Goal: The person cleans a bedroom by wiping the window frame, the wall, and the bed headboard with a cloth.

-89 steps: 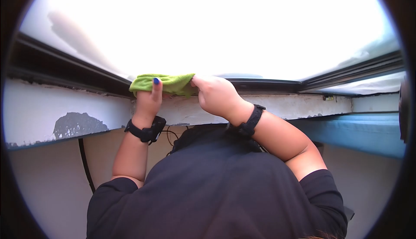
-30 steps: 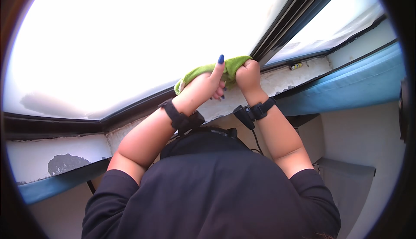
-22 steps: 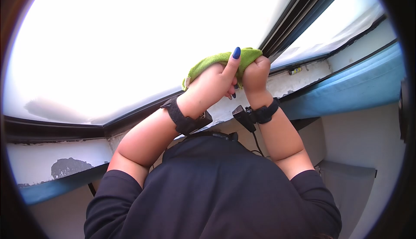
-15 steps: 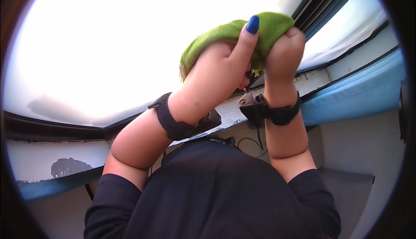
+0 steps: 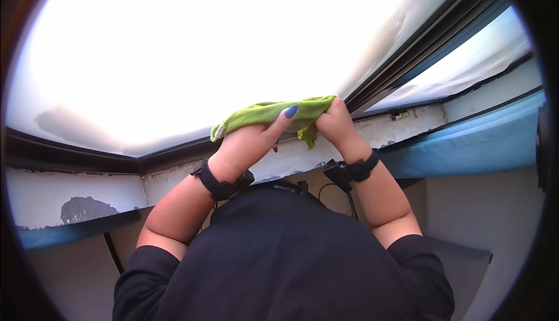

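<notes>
A green cloth point(image 5: 265, 113) stretches between both hands, just at the lower edge of a bright window point(image 5: 221, 41). My left hand point(image 5: 247, 141) is closed on its left part, with the thumb and its blue nail lying over the near side. The other fingers are mostly hidden behind the cloth. My right hand point(image 5: 338, 124) is a fist gripping the cloth's right end. A loose corner of it hangs down between the hands. Each wrist wears a black strap with a small dark device on it.
Under the window runs a worn white sill point(image 5: 285, 157) with chipped paint. A black window frame post point(image 5: 419, 44) slants up at the right, beside a second pane. A blue padded ledge point(image 5: 460, 140) lies at the right. A small yellowish object point(image 5: 400, 116) rests on the sill.
Both hands have come down with the cloth, from high against the window to its lower edge. The hands are a little farther apart, and the cloth is stretched flatter.
</notes>
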Tool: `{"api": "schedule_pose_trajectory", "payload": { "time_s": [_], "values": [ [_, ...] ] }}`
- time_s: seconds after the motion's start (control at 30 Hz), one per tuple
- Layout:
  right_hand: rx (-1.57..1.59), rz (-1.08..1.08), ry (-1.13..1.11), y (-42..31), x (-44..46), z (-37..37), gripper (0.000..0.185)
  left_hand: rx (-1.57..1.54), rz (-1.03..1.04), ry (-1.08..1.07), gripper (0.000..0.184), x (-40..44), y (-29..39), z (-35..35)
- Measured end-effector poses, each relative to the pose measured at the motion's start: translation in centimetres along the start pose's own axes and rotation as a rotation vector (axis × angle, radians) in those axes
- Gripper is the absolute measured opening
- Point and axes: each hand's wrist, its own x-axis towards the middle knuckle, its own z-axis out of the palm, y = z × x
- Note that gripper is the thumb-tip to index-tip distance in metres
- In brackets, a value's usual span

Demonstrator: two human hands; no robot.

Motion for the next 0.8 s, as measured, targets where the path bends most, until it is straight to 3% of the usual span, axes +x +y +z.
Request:
{"api": "schedule_pose_trajectory", "payload": {
  "time_s": [0.13,0.2,0.27,0.33,0.4,0.47,0.53,0.6,0.73,0.8],
  "values": [
    [-0.263,0.007,0.03,-1.4,0.5,-0.2,0.015,-0.007,-0.102,0.036,0.058,-0.5,-0.8,-0.5],
    [-0.226,-0.072,0.06,-3.8,0.9,-0.8,0.015,-0.186,-0.114,0.077,0.069,-1.2,1.1,-1.6],
    [-0.027,-0.096,0.031,-10.1,1.2,-2.2,0.026,-0.192,-0.06,0.093,0.076,-2.1,4.2,-3.8],
    [0.072,-0.146,0.067,-14.8,1.4,-3.5,0.026,-0.284,0.125,0.201,0.076,-3.2,6.6,-5.5],
    [0.207,-0.303,0.149,-17.3,1.9,-4.1,0.025,-0.325,0.252,0.212,0.077,-3.9,7.8,-7.2],
    [0.279,-0.34,0.109,-17.8,2.4,-4.3,0.025,-0.305,0.23,0.204,0.076,-4.5,8.0,-7.8],
    [0.222,-0.328,0.125,-16.7,2.0,-3.5,0.024,-0.245,0.21,0.246,0.075,-4.7,7.1,-7.5],
    [0.242,-0.109,0.08,-15.2,1.3,-1.4,0.023,-0.309,0.184,0.209,0.075,-4.1,4.1,-7.0],
    [-0.532,-0.273,-0.016,-6.6,0.4,3.9,0.014,-0.282,-0.19,0.083,0.073,-3.2,-2.0,-5.1],
    [-0.578,-0.259,-0.082,-5.4,-0.2,5.6,0.015,-0.161,-0.213,0.071,0.069,-3.0,-4.3,-4.0]
  ]
}}
